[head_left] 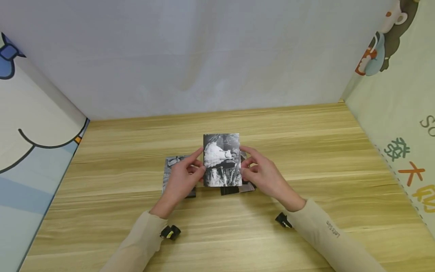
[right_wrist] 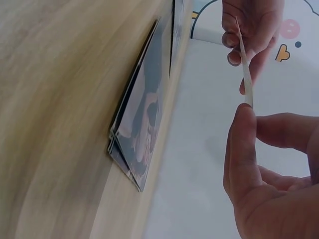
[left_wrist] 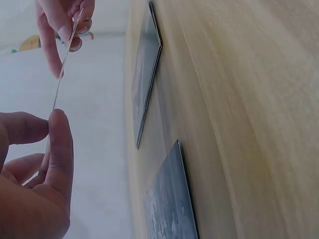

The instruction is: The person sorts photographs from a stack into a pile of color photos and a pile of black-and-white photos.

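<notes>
Between both hands a black-and-white photo card (head_left: 222, 160) is held up above the table, its picture facing the head camera. My left hand (head_left: 183, 175) pinches the card's left edge between thumb and fingers. On the opposite edge my right hand (head_left: 263, 173) pinches it the same way. Both wrist views show the card edge-on, thin and raised off the wood. Under the left hand lies another photo card (head_left: 167, 173), partly covered by the hand. A small stack of photo cards (right_wrist: 141, 107) lies on the table under the right hand, mostly hidden behind the held card in the head view.
The wood-grain table (head_left: 112, 181) runs back to a pale cloth wall (head_left: 142, 68). Printed panels with cartoon figures stand at the left and right sides. Small black wrist devices (head_left: 170, 232) sit at both cuffs.
</notes>
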`<action>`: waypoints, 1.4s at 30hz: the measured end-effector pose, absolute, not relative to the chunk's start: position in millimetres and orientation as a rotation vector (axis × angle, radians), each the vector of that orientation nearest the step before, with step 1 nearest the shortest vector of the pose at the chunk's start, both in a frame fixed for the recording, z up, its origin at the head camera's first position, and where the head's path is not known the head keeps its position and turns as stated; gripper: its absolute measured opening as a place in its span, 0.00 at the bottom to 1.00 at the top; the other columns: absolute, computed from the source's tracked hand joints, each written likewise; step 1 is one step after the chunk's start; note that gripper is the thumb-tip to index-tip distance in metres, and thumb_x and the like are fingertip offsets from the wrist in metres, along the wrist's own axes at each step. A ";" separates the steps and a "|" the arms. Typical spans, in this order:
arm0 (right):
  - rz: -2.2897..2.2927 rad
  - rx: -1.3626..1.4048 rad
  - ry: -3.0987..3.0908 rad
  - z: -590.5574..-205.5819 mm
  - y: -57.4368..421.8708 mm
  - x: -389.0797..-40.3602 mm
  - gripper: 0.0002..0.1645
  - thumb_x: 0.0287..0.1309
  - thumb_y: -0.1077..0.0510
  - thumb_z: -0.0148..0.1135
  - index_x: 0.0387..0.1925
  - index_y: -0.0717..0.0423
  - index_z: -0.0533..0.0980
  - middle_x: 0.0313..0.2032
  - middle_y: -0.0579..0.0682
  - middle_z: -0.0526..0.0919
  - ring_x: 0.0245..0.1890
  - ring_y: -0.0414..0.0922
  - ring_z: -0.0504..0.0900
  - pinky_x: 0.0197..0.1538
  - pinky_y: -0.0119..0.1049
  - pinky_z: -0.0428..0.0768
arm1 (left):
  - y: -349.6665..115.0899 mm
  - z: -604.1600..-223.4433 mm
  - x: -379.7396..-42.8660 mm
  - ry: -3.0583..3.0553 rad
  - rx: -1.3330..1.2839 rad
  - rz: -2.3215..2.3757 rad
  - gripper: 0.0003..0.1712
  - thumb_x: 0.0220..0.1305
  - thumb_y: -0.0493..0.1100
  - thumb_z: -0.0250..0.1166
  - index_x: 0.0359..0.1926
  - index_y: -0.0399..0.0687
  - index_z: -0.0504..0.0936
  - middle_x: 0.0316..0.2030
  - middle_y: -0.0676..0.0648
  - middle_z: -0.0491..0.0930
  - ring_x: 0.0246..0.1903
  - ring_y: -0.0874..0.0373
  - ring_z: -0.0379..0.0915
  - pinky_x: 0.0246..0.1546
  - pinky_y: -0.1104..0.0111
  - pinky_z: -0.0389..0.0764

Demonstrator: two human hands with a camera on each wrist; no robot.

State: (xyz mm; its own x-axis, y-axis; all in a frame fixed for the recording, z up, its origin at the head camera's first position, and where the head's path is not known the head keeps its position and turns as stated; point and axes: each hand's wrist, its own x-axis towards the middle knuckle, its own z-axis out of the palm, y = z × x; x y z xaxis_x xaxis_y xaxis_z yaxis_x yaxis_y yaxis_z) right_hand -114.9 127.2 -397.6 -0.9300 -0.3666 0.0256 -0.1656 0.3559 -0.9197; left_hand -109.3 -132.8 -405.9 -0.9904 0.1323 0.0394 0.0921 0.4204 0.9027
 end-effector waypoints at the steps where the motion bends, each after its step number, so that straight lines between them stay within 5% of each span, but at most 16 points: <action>1: -1.618 -0.481 2.429 -397.1 125.8 -115.0 0.41 0.66 0.67 0.61 0.78 0.58 0.60 0.44 0.59 0.82 0.37 0.53 0.88 0.33 0.40 0.85 | -134.2 -405.5 -110.1 2.613 0.205 1.661 0.36 0.69 0.32 0.65 0.76 0.48 0.69 0.43 0.41 0.83 0.32 0.54 0.84 0.34 0.58 0.88; 8: -1.657 -0.474 2.420 -394.4 114.3 -118.1 0.41 0.66 0.67 0.60 0.78 0.56 0.60 0.44 0.58 0.82 0.37 0.51 0.88 0.40 0.50 0.88 | -144.4 -402.3 -116.9 2.597 0.213 1.711 0.36 0.67 0.29 0.65 0.75 0.45 0.70 0.41 0.40 0.82 0.31 0.54 0.82 0.31 0.58 0.87; 17: -1.705 -0.455 2.377 -391.5 102.2 -119.3 0.42 0.65 0.67 0.60 0.79 0.53 0.60 0.43 0.57 0.81 0.37 0.51 0.87 0.44 0.47 0.89 | -156.2 -400.7 -119.5 2.552 0.205 1.751 0.36 0.68 0.29 0.65 0.75 0.45 0.70 0.43 0.38 0.81 0.33 0.56 0.81 0.35 0.59 0.88; 27: -1.715 -0.493 2.354 -389.0 93.0 -119.5 0.44 0.64 0.68 0.61 0.79 0.55 0.59 0.43 0.57 0.82 0.37 0.54 0.87 0.42 0.38 0.88 | -165.7 -396.1 -115.2 2.552 0.159 1.755 0.36 0.68 0.29 0.65 0.75 0.47 0.70 0.44 0.38 0.81 0.35 0.57 0.81 0.37 0.59 0.89; 36: -1.684 -0.494 2.343 -387.6 88.2 -115.9 0.45 0.64 0.67 0.62 0.80 0.52 0.58 0.44 0.56 0.82 0.35 0.50 0.87 0.42 0.52 0.88 | -171.8 -393.5 -108.9 2.540 0.135 1.754 0.36 0.67 0.28 0.66 0.74 0.46 0.71 0.44 0.37 0.81 0.33 0.61 0.80 0.37 0.63 0.89; 42: -1.685 -0.527 2.335 -388.9 87.0 -112.3 0.44 0.64 0.69 0.61 0.79 0.55 0.58 0.43 0.58 0.81 0.34 0.47 0.86 0.39 0.47 0.87 | -172.9 -393.6 -101.9 2.554 0.131 1.745 0.35 0.67 0.27 0.65 0.74 0.44 0.71 0.44 0.36 0.80 0.34 0.60 0.80 0.35 0.68 0.88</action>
